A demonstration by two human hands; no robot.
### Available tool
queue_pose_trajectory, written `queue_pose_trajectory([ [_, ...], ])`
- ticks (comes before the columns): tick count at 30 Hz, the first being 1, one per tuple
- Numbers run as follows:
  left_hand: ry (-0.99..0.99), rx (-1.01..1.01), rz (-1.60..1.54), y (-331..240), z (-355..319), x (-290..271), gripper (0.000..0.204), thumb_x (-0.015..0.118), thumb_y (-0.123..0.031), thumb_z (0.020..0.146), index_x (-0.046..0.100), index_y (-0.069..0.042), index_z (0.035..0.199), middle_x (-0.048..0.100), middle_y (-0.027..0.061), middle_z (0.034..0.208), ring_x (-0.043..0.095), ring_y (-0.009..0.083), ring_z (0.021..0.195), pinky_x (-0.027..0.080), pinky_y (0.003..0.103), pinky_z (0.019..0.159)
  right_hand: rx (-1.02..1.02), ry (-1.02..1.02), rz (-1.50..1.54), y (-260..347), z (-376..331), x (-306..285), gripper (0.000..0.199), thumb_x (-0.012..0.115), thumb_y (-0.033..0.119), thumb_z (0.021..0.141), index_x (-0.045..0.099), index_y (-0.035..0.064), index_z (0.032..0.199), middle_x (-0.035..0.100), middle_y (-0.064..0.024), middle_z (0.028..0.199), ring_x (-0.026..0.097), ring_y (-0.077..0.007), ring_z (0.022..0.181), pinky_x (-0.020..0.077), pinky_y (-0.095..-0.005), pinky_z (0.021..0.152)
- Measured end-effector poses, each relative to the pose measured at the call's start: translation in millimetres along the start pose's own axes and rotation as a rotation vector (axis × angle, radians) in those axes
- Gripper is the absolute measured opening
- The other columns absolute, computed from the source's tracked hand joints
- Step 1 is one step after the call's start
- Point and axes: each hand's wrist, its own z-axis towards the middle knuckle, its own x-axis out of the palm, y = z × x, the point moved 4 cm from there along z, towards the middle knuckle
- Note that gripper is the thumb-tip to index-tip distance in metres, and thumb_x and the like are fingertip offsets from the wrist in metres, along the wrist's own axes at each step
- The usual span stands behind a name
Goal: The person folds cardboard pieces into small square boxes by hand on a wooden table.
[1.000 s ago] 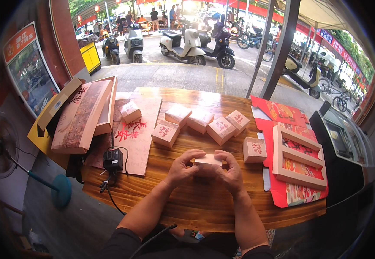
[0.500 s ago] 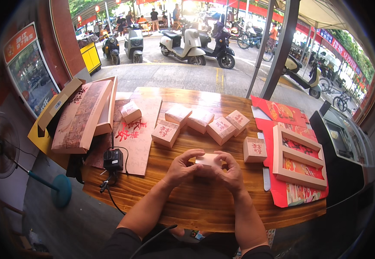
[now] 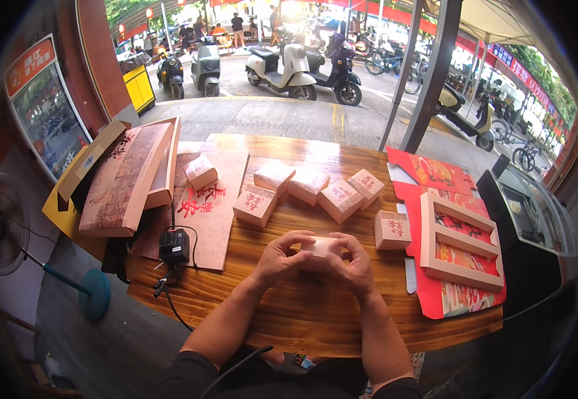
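Observation:
A small pale pink cardboard box (image 3: 318, 250) is held just over the near middle of the wooden table (image 3: 282, 312). My left hand (image 3: 281, 258) grips its left side and my right hand (image 3: 351, 263) its right side, fingers curled and thumbs on the near side. Its underside and back are hidden. Beyond my hands, several similar small printed boxes (image 3: 255, 205) stand in a loose row. One more small box (image 3: 392, 230) is right of my right hand, beside a red printed cardboard sheet (image 3: 445, 307). On that sheet lies a pink cardboard frame (image 3: 462, 245) with long openings.
At the left, a large printed gift box (image 3: 126, 179) leans by a flat pink printed board (image 3: 219, 166), which carries another small box (image 3: 201, 171) and a black adapter (image 3: 174, 245) with cables. A fan (image 3: 94, 292) stands left of the table, a glass display case (image 3: 528, 206) right.
The box between my hands has tilted slightly, its top face looking a little different. Both hands stay almost in the same place. The other boxes have not moved.

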Motion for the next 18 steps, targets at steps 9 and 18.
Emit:
queue_pose_trajectory([
  [9,-0.002,-0.072,-0.07,0.4,-1.4,0.3,0.032,0.069,-0.001,0.091,0.061,-0.001,0.122,0.054,0.0074,0.133,0.06,0.0167,0.114,0.053,0.031,0.098,0.029,0.003,-0.003,-1.8,-0.6,0.7,0.022,0.074,0.013,0.087,0.063,0.0066,0.105,0.059,-0.0088,0.124,0.059,-0.0144,0.101,0.0496,-0.0266,0.077],
  [18,-0.001,-0.05,-0.039,6.7,-0.5,0.0,0.032,0.068,-0.002,0.091,0.06,-0.002,0.123,0.056,0.008,0.13,0.059,0.0159,0.114,0.052,0.031,0.098,0.042,0.034,-0.001,-4.9,-0.1,1.0,0.033,0.074,0.012,0.086,0.062,0.0071,0.116,0.06,-0.0055,0.122,0.058,-0.0135,0.106,0.0492,-0.0266,0.078],
])
